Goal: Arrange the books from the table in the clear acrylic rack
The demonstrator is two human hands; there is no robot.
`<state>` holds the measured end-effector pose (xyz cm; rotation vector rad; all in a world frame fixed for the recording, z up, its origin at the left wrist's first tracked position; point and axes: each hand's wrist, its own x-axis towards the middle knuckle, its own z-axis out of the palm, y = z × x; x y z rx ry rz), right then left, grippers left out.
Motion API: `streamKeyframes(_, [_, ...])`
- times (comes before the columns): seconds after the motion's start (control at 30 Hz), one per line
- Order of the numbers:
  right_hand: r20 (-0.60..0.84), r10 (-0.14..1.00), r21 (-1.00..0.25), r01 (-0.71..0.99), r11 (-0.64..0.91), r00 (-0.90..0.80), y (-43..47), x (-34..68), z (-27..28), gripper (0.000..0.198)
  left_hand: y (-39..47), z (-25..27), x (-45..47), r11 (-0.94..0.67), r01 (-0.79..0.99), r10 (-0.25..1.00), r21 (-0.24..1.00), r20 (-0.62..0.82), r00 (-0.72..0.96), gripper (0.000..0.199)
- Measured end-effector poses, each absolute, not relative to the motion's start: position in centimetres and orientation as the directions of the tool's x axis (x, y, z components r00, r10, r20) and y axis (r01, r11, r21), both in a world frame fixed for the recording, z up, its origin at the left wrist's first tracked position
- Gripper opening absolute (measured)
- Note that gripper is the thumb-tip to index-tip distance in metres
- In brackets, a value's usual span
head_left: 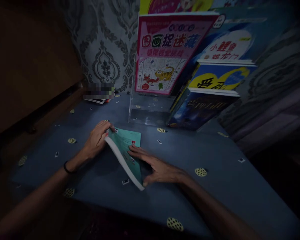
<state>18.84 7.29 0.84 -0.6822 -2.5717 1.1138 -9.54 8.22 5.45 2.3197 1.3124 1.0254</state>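
Note:
A teal paperback book (130, 140) is tilted up off the table, its thick white page edge facing me and slightly bowed. My left hand (98, 136) is closed around its upper left corner, with the thumb on the cover. At the other end, my right hand (160, 166) holds the book between its stretched fingers, which lie on the teal cover, and its thumb at the lower corner. Small print and a red mark show on that cover. The fingers of my left hand behind the book are partly hidden.
A clear acrylic stand (150, 115) at the back holds a pink picture book (162, 53), a dark blue book (200, 108), a yellow-and-blue book (220, 76) and others. A small pile of books (97, 100) lies at the back left. A patterned blue cloth (180, 193) covers the table.

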Motion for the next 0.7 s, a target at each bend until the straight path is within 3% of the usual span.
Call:
streamKeyframes(0.2, [0.025,0.496,-0.798,0.282,0.533,-0.868,7.6,19.1,1.4,0.109,9.3,5.8,-7.7,-0.457,0.655,0.876,0.602,0.434,0.212,0.018])
streamKeyframes(0.37, [0.194,0.708,-0.823,0.28,0.494,-0.679,7.1,17.9,-0.4,0.062,11.0,5.5,-7.9,-0.425,0.57,0.895,0.703,0.423,0.144,0.015])
streamKeyframes(0.5, [0.255,0.868,-0.9,0.223,0.374,-0.426,8.0,17.0,-0.8,0.042,13.1,4.9,-8.3,-0.419,0.388,0.9,0.821,0.431,0.06,0.017])
streamKeyframes(0.7, [0.351,0.932,-0.936,0.004,0.353,-0.092,11.7,13.9,1.5,0.054,15.9,3.1,-7.6,-0.265,-0.008,0.924,0.964,0.252,-0.288,0.048])
